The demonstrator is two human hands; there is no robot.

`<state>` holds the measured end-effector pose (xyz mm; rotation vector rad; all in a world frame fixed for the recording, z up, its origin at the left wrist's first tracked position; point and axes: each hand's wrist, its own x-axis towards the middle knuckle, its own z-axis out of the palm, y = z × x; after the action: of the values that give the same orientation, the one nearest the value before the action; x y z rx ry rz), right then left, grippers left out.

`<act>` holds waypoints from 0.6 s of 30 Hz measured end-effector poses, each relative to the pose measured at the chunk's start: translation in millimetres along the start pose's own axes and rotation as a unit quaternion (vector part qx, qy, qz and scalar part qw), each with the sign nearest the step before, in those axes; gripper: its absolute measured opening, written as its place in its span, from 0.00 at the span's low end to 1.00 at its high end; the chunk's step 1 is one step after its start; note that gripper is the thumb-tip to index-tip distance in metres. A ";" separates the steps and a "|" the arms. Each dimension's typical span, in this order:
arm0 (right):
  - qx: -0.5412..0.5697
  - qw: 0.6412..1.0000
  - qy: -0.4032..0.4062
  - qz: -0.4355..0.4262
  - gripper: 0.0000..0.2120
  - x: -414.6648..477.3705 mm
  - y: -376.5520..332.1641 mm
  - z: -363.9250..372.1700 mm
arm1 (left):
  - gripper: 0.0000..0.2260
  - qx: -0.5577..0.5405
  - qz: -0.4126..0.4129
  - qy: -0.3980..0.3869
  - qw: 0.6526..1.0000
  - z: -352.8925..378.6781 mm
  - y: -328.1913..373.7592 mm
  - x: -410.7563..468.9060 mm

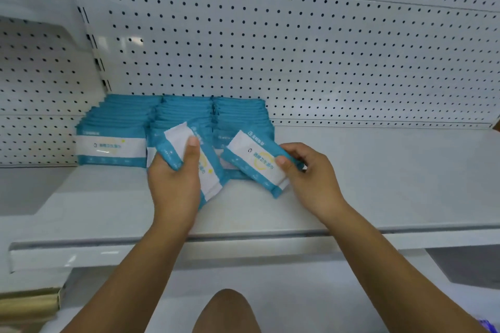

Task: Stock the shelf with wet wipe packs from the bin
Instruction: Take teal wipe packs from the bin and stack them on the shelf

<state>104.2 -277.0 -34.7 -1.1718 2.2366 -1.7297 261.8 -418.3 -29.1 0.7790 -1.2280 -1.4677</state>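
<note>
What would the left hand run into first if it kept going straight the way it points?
Probably the middle row of packs standing on the shelf. The left hand points toward it, and its held packs would touch first; depth is unclear.

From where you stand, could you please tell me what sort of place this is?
Probably a shop aisle: a white shelf backed by pegboard, rows of identical blue wipe packs stood on it, with the left hand and right hand holding more.
</note>
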 end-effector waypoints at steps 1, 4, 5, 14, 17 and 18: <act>-0.029 1.000 -0.006 -0.010 0.08 5.7 0.3 4.2 | 0.06 -0.004 0.005 0.029 1.000 -4.2 -1.5 3.9; -0.097 0.993 -0.015 -0.059 0.10 20.2 -1.9 18.0 | 0.03 -0.041 -0.011 0.103 0.994 -13.9 -6.7 11.6; -0.117 0.990 -0.017 -0.074 0.10 23.9 -2.6 22.3 | 0.05 -0.055 -0.020 0.124 0.991 -16.1 -8.5 14.4; -0.190 0.971 -0.099 -0.108 0.26 24.2 5.9 38.9 | 0.09 -0.083 -0.056 0.151 0.983 -19.6 -9.3 17.5; -0.255 0.952 -0.088 -0.148 0.28 27.8 9.2 40.8 | 0.10 -0.085 -0.061 0.149 0.983 -20.5 -10.3 18.2; -0.280 0.943 -0.077 -0.161 0.27 30.8 9.7 41.8 | 0.10 -0.087 -0.062 0.147 0.983 -20.2 -9.9 17.9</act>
<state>98.0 -328.1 -46.5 -1.7963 2.6327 -1.0288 272.7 -441.7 -41.7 0.9290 -0.8308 -1.4759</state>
